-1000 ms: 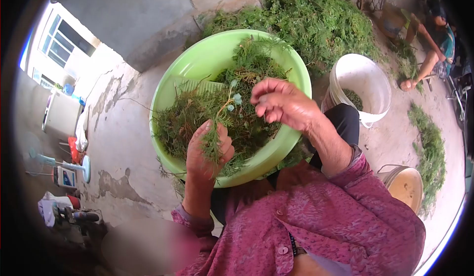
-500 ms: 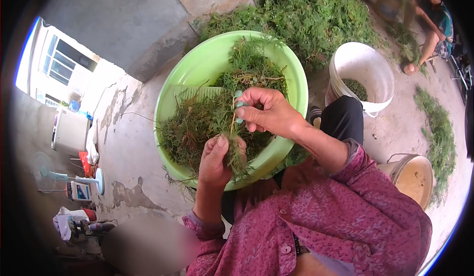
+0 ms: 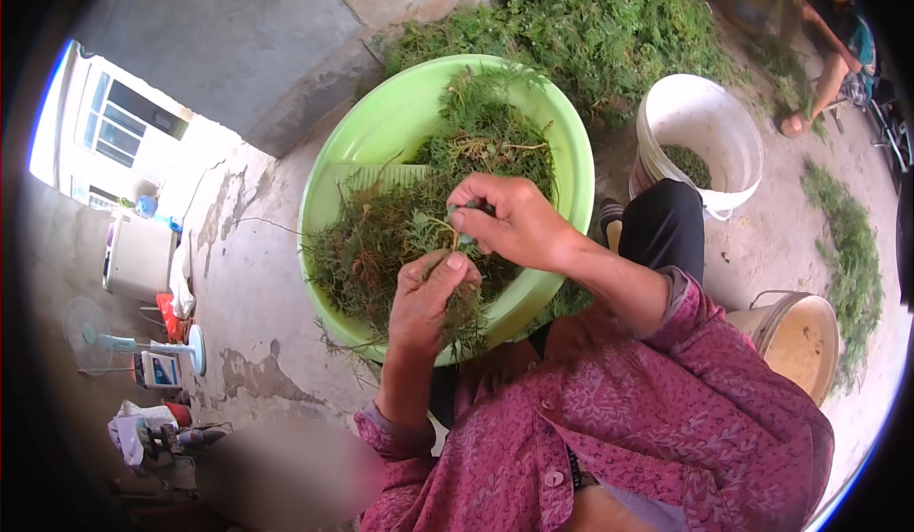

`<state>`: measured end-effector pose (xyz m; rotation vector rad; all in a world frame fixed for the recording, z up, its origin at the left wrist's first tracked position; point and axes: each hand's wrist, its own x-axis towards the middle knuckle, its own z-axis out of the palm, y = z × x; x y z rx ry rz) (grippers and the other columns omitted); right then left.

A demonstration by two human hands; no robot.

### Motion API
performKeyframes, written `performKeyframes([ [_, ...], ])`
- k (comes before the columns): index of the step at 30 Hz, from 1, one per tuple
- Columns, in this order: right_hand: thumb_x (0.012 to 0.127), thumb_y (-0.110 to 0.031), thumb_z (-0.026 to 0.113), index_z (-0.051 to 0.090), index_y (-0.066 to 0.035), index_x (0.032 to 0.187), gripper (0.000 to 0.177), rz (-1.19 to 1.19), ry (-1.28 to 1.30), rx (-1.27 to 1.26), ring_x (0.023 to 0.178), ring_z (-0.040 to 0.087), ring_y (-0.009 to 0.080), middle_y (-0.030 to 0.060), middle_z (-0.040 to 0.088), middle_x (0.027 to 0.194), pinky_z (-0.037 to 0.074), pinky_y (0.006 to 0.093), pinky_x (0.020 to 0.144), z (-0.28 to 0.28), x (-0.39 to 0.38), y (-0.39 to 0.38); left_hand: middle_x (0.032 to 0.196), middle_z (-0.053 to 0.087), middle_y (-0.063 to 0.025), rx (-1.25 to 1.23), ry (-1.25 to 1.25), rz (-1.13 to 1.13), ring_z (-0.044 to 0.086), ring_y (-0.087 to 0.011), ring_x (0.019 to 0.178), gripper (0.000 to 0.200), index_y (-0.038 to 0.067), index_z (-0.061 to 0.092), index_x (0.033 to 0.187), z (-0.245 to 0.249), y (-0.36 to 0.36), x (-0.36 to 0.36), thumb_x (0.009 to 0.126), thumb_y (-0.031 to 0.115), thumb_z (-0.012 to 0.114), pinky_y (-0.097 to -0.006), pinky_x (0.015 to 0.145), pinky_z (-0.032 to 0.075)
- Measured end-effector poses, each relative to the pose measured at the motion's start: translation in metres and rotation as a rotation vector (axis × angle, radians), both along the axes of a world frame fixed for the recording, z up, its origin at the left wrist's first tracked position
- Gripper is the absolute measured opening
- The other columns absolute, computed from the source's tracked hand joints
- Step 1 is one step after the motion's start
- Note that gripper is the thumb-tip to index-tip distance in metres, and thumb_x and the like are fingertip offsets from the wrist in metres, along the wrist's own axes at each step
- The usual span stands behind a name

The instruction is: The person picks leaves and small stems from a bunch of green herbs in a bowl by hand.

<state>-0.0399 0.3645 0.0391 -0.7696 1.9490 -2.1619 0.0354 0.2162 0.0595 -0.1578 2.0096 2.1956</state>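
Note:
My left hand [image 3: 426, 294] is closed on the stem of a green conifer sprig [image 3: 455, 240], whose leafy end hangs below the fingers. Close above it, my right hand [image 3: 519, 220] pinches the sprig's upper part, where small blue-green cones [image 3: 469, 237] show partly between the fingers. Both hands are over a large light-green basin [image 3: 322, 166]. Cut conifer sprigs [image 3: 357, 237] fill much of it, and a ribbed washboard part [image 3: 367, 178] shows on its left side.
A big heap of green sprigs [image 3: 581, 28] lies behind the basin. To the right stand a white bucket [image 3: 657, 113] with small green cones [image 3: 687, 163] at the bottom and a tilted beige bucket [image 3: 762, 327]. Another person [image 3: 833, 66] sits at far right. A fan [image 3: 90, 335] is at left.
My hands have drawn closer together. The left fingers have shifted up the stem, and the right fingers now cover most of the cones that showed before.

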Motion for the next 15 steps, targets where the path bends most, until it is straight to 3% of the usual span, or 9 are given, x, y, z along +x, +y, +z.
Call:
performKeyframes([
  [1, 0.082, -0.011, 0.059, 0.055, 0.002, 0.087, 0.014, -0.003, -0.005, -0.002, 0.054, 0.054, 0.0077, 0.0065, 0.053, 0.061, 0.043, 0.0239, 0.049, -0.006, -0.005, -0.004, 0.06, 0.052, -0.0025, -0.017, 0.031, 0.005, 0.048, -0.009, 0.051, 0.025, 0.003, 0.057, 0.075, -0.001, -0.001, 0.0, 0.086, 0.025, 0.056, -0.0216, 0.047, 0.037],
  [3, 0.083, -0.01, 0.058, 0.055, 0.001, 0.085, 0.012, -0.283, 0.13, -0.019, 0.053, 0.051, 0.0077, 0.0035, 0.052, 0.059, 0.041, 0.0248, 0.046, -0.021, -0.028, -0.012, 0.063, 0.054, -0.0002, -0.041, 0.071, -0.008, 0.047, -0.0069, 0.053, 0.023, 0.002, 0.059, 0.076, 0.013, 0.006, 0.013, 0.086, 0.022, 0.057, -0.02, 0.049, 0.037],
  [4, 0.083, -0.01, 0.058, 0.055, 0.0, 0.087, 0.011, -0.037, -0.326, -0.341, 0.053, 0.048, 0.0078, 0.0024, 0.053, 0.063, 0.037, 0.0223, 0.042, -0.015, -0.036, -0.003, 0.065, 0.056, 0.0021, -0.062, 0.112, -0.014, 0.047, -0.0047, 0.055, 0.02, 0.001, 0.062, 0.076, 0.018, 0.008, 0.018, 0.086, 0.019, 0.058, -0.0184, 0.052, 0.037],
  [5, 0.083, -0.01, 0.058, 0.055, 0.0, 0.087, 0.011, -0.035, -0.325, -0.343, 0.053, 0.048, 0.0078, 0.0024, 0.053, 0.063, 0.037, 0.0223, 0.042, -0.007, -0.037, 0.005, 0.065, 0.056, 0.0021, -0.064, 0.113, -0.013, 0.047, -0.0047, 0.055, 0.02, 0.001, 0.062, 0.076, 0.021, 0.007, 0.016, 0.086, 0.019, 0.058, -0.0184, 0.052, 0.037],
  [7, 0.086, -0.006, 0.056, 0.053, -0.003, 0.092, 0.008, 0.267, -0.612, -0.542, 0.051, 0.042, 0.0053, 0.0049, 0.056, 0.078, 0.029, 0.0168, 0.039, 0.011, -0.034, 0.015, 0.064, 0.056, 0.0011, 0.031, 0.064, -0.014, 0.047, -0.006, 0.054, 0.02, 0.001, 0.06, 0.074, 0.027, -0.001, 0.011, 0.086, 0.017, 0.058, -0.019, 0.052, 0.037],
  [9, 0.086, -0.012, 0.056, 0.053, -0.003, 0.094, 0.012, 0.29, -0.676, -0.522, 0.051, 0.044, 0.0066, 0.008, 0.057, 0.081, 0.029, 0.0152, 0.038, 0.015, -0.023, 0.014, 0.063, 0.055, -0.0014, 0.113, 0.056, 0.054, 0.047, -0.0077, 0.053, 0.02, 0.001, 0.06, 0.073, 0.03, 0.0, 0.013, 0.085, 0.016, 0.058, -0.0199, 0.05, 0.037],
  [11, 0.084, -0.016, 0.058, 0.054, -0.003, 0.092, 0.015, 0.528, -0.802, -0.528, 0.056, 0.049, 0.008, 0.0065, 0.055, 0.081, 0.032, 0.0156, 0.039, 0.012, -0.015, 0.015, 0.06, 0.054, -0.0043, 0.179, 0.051, -0.021, 0.047, -0.0092, 0.051, 0.023, 0.0, 0.058, 0.072, 0.03, -0.004, 0.014, 0.086, 0.018, 0.057, -0.0212, 0.047, 0.036],
  [13, 0.085, -0.022, 0.059, 0.054, -0.004, 0.093, 0.02, 0.56, -0.838, -0.515, 0.057, 0.049, 0.0087, 0.0059, 0.054, 0.081, 0.031, 0.0159, 0.038, 0.006, -0.011, 0.011, 0.059, 0.053, -0.005, 0.193, 0.033, -0.072, 0.047, -0.0096, 0.05, 0.025, -0.001, 0.057, 0.071, 0.029, -0.006, 0.013, 0.086, 0.02, 0.056, -0.0217, 0.046, 0.035],
  [15, 0.086, -0.033, 0.058, 0.052, -0.005, 0.105, 0.034, 0.604, -0.748, -0.455, 0.052, 0.047, 0.0085, 0.0063, 0.056, 0.083, 0.032, 0.0151, 0.038, 0.005, -0.008, 0.01, 0.057, 0.052, -0.0057, 0.199, 0.014, -0.125, 0.046, -0.01, 0.048, 0.027, -0.001, 0.056, 0.07, 0.03, -0.005, 0.013, 0.086, 0.021, 0.056, -0.0222, 0.045, 0.034],
])
